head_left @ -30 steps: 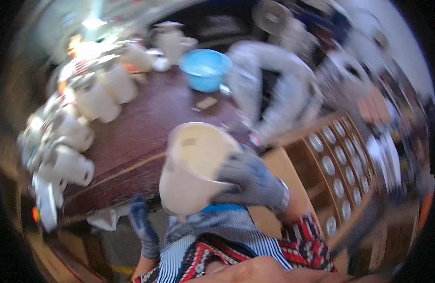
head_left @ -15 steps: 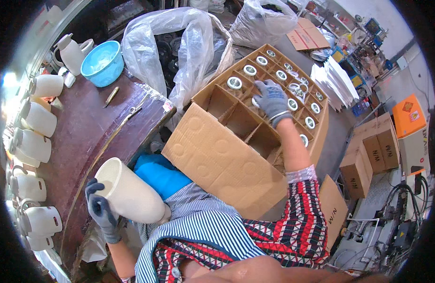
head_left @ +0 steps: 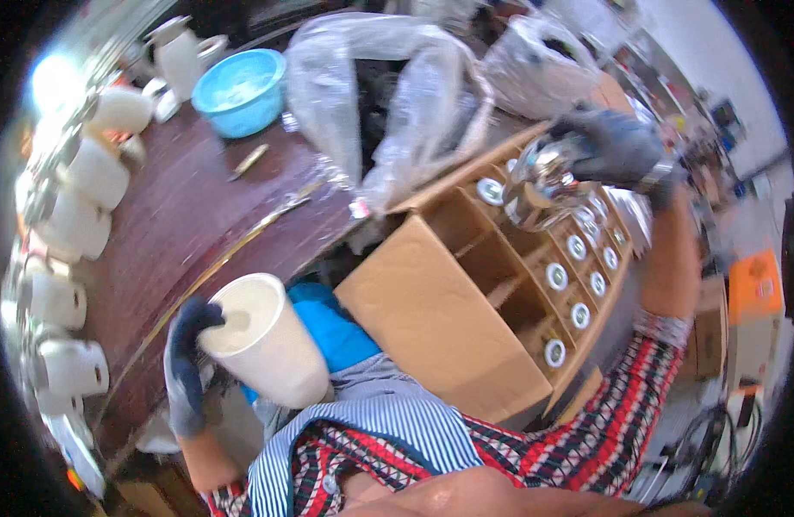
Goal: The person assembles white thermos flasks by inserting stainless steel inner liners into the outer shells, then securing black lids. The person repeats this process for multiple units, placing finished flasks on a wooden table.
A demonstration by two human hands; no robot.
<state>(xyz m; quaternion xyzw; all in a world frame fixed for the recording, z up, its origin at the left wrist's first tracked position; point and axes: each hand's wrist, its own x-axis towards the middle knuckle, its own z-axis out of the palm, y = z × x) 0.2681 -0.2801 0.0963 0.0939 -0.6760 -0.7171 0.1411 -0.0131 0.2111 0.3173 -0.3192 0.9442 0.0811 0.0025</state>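
Observation:
My left hand [head_left: 186, 370], in a grey glove, grips the rim of a cream-white, hollow flask body [head_left: 289, 358]. Its open mouth tilts up toward the left and its base rests against my lap. Over the cardboard box [head_left: 435, 323], my right hand [head_left: 616, 151], gloved too, is closed around a shiny silver flask liner [head_left: 535, 194], raised above the dividers and slightly blurred. Several more liners with round pale ends [head_left: 556, 276] stand in the box's compartments. The compartments nearest the flap hold none.
A dark curved table [head_left: 190, 224] lies to the left, bearing a light blue basin [head_left: 239, 93], a small knife-like tool [head_left: 250, 161] and a row of white flask bodies [head_left: 74, 224]. Clear plastic bags [head_left: 328, 77] stand behind the box. An orange-topped machine [head_left: 754, 289] is at the right.
My right hand has lifted a silver liner up out of the box, moving right and away. The view has shifted; my left hand still grips the flask body.

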